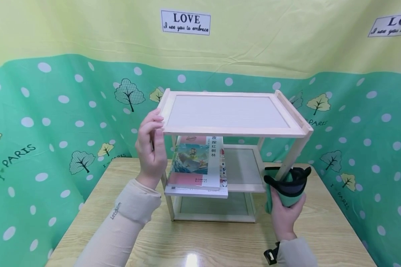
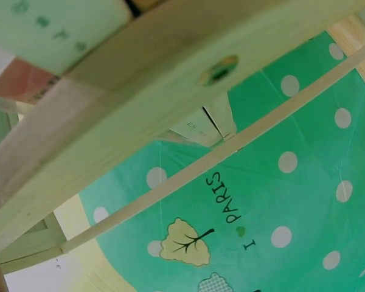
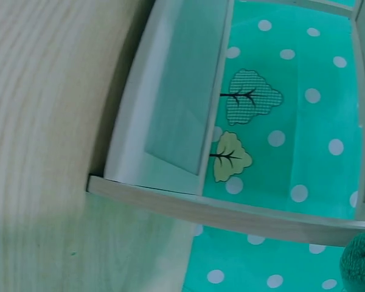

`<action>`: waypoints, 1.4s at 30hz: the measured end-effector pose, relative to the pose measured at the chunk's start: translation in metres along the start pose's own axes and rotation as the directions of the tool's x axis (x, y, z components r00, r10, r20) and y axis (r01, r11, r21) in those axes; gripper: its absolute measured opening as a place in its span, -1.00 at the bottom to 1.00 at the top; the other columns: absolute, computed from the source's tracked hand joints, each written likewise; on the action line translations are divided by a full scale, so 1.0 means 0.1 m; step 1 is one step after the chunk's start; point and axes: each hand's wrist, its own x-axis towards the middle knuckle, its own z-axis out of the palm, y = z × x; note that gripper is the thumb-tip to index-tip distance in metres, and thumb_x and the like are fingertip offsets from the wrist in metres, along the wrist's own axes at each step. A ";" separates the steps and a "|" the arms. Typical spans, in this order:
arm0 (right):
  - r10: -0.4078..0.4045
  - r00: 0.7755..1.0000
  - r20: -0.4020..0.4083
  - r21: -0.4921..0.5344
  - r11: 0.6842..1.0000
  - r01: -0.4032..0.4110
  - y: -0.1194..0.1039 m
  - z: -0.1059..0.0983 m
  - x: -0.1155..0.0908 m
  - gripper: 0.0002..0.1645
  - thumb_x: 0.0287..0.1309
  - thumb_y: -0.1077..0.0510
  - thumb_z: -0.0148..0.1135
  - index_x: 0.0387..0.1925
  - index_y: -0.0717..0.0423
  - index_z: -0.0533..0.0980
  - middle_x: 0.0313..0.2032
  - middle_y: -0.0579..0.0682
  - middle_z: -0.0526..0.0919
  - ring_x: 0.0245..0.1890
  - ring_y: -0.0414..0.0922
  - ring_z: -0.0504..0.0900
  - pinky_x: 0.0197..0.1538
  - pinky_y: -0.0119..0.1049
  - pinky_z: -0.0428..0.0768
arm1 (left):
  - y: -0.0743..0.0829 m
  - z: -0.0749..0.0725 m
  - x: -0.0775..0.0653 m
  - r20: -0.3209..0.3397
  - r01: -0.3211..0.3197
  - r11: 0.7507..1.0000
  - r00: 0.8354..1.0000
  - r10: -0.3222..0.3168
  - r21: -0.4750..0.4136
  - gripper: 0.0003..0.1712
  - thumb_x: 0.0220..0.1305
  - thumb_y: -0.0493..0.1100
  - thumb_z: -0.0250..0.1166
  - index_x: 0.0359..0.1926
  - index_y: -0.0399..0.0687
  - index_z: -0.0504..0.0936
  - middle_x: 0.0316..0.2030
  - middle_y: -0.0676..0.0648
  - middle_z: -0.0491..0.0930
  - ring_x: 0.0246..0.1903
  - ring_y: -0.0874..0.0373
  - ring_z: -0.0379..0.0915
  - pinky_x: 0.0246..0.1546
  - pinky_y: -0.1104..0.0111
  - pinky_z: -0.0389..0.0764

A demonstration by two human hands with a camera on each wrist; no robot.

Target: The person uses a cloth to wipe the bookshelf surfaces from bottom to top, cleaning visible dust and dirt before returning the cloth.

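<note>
A pale wooden three-tier shelf [image 1: 232, 111] stands on the table. My left hand [image 1: 151, 148] holds its upper left edge, thumb at the front corner and fingers over the side rail. Low on the shelf's right front post, my right hand [image 1: 287, 215] grips a green cloth [image 1: 288, 198] with black edging, bunched against the post. Part of that green cloth [image 3: 360, 261] shows at the lower right of the right wrist view. Stacked books [image 1: 197, 163] lie on the middle tier's left side, the lower one jutting past its front edge.
The wooden table [image 1: 200, 241] reaches in front of the shelf and to both sides. A green and yellow curtain [image 1: 70, 122] with dots and trees hangs behind and at the sides. The bottom tier [image 1: 217, 207] sits close over the tabletop.
</note>
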 end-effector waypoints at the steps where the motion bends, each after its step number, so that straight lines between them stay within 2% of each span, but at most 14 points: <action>1: 0.000 1.000 0.004 -0.008 1.000 0.000 0.01 -0.01 -0.01 -0.36 0.08 0.51 0.26 0.20 0.27 0.30 0.00 -0.18 0.57 0.00 -0.26 0.53 0.06 -0.51 0.49 | 0.00 0.00 0.00 0.000 0.000 1.000 1.000 0.000 0.000 -0.83 0.33 -0.38 -0.05 -0.16 -0.43 0.41 -0.15 -0.40 0.51 0.22 -0.15 0.45 0.37 -0.09 0.37; 8: 0.066 0.998 -0.005 -0.075 0.995 -0.067 0.03 -0.03 -0.06 -0.30 0.07 0.48 0.29 0.24 0.20 0.27 0.01 -0.25 0.54 -0.01 -0.29 0.51 0.05 -0.54 0.46 | 0.01 0.00 0.01 0.000 0.004 1.000 1.000 -0.004 -0.001 -0.86 0.32 -0.40 -0.05 -0.19 -0.44 0.40 -0.15 -0.40 0.51 0.22 -0.15 0.45 0.37 -0.09 0.38; 14: 0.128 0.992 -0.016 -0.047 0.991 -0.129 0.06 -0.03 -0.07 -0.27 0.09 0.45 0.28 0.27 0.15 0.24 0.02 -0.20 0.51 0.01 -0.28 0.48 0.08 -0.55 0.43 | 0.01 0.00 0.00 0.002 0.004 1.000 1.000 -0.004 0.007 -0.84 0.35 -0.38 -0.05 -0.17 -0.43 0.40 -0.15 -0.40 0.51 0.22 -0.16 0.44 0.37 -0.08 0.38; 19: 0.107 0.994 0.017 0.024 0.994 -0.107 0.12 -0.06 -0.11 -0.30 0.13 0.48 0.22 0.29 0.22 0.23 0.01 -0.13 0.54 -0.03 -0.26 0.51 0.04 -0.53 0.48 | 0.01 -0.01 0.00 0.001 0.005 1.000 1.000 -0.005 0.006 -0.85 0.34 -0.38 -0.05 -0.18 -0.43 0.40 -0.15 -0.40 0.51 0.22 -0.16 0.44 0.37 -0.08 0.38; 21: 0.108 0.994 0.033 -0.001 0.994 -0.109 0.13 -0.07 -0.14 -0.30 0.17 0.48 0.19 0.31 0.25 0.20 0.03 -0.14 0.54 -0.02 -0.27 0.51 0.03 -0.55 0.48 | 0.01 -0.01 0.00 0.002 0.006 1.000 1.000 -0.006 0.004 -0.86 0.33 -0.39 -0.05 -0.19 -0.43 0.39 -0.15 -0.40 0.51 0.22 -0.15 0.44 0.37 -0.08 0.38; 24: 0.148 0.988 0.045 -0.086 0.986 -0.144 0.12 -0.09 -0.19 -0.32 0.23 0.43 0.15 0.34 0.15 0.19 0.07 -0.24 0.52 0.01 -0.34 0.51 0.06 -0.59 0.48 | 0.01 -0.01 0.00 0.003 0.008 1.000 1.000 -0.008 0.001 -0.86 0.33 -0.39 -0.05 -0.20 -0.43 0.39 -0.15 -0.40 0.51 0.22 -0.16 0.44 0.38 -0.08 0.38; 30: 0.124 0.990 0.069 -0.190 0.976 -0.109 0.17 -0.12 -0.26 -0.31 0.21 0.44 0.17 0.33 0.20 0.19 0.05 -0.40 0.52 0.00 -0.44 0.51 0.04 -0.66 0.47 | 0.01 -0.01 0.00 0.006 0.008 1.000 1.000 -0.008 -0.001 -0.86 0.33 -0.39 -0.05 -0.19 -0.43 0.39 -0.14 -0.39 0.51 0.22 -0.15 0.44 0.38 -0.07 0.37; 38: 0.095 0.991 0.098 -0.185 0.980 -0.076 0.20 -0.14 -0.30 -0.30 0.12 0.51 0.21 0.28 0.28 0.21 0.02 -0.43 0.55 -0.04 -0.46 0.53 0.03 -0.67 0.48 | 0.01 -0.01 0.00 0.006 0.008 1.000 1.000 -0.008 0.006 -0.85 0.37 -0.36 -0.05 -0.17 -0.42 0.39 -0.13 -0.40 0.51 0.22 -0.16 0.44 0.37 -0.07 0.38; 42: 0.153 0.984 0.094 -0.248 0.960 -0.126 0.22 -0.17 -0.33 -0.31 0.12 0.47 0.25 0.27 0.29 0.23 -0.01 -0.45 0.52 -0.08 -0.46 0.51 -0.01 -0.69 0.46 | 0.01 0.00 0.00 0.002 0.008 1.000 1.000 -0.008 0.004 -0.84 0.38 -0.34 -0.04 -0.19 -0.42 0.39 -0.14 -0.40 0.51 0.22 -0.16 0.44 0.37 -0.07 0.38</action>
